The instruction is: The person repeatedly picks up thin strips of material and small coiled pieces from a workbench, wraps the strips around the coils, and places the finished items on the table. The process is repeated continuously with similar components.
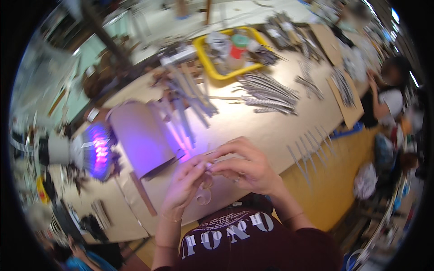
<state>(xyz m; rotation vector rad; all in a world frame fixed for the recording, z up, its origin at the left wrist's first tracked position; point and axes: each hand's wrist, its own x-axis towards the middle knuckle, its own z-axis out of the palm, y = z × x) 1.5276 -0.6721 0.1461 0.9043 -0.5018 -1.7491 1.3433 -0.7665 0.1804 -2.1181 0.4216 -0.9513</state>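
Observation:
My left hand (184,183) and my right hand (251,167) meet above the near edge of the papered table (271,135). Both are closed, with fingertips pinched together around something small and pale. A curled translucent strip (203,196) dangles below the fingers, apparently from what they hold; its exact kind is blurred. Just beyond my hands lie flat grey and tan strips (187,110), some lit purple. Left of my left hand is a curved brown sheet (141,135), close to a glowing purple lamp (97,150).
A yellow tray (216,76) at the back holds a red jar with a green lid (238,47). Bundles of grey patterned strips (269,92) lie right of centre. Several thin strips (312,147) overhang the right edge. Another person (389,97) sits at the far right.

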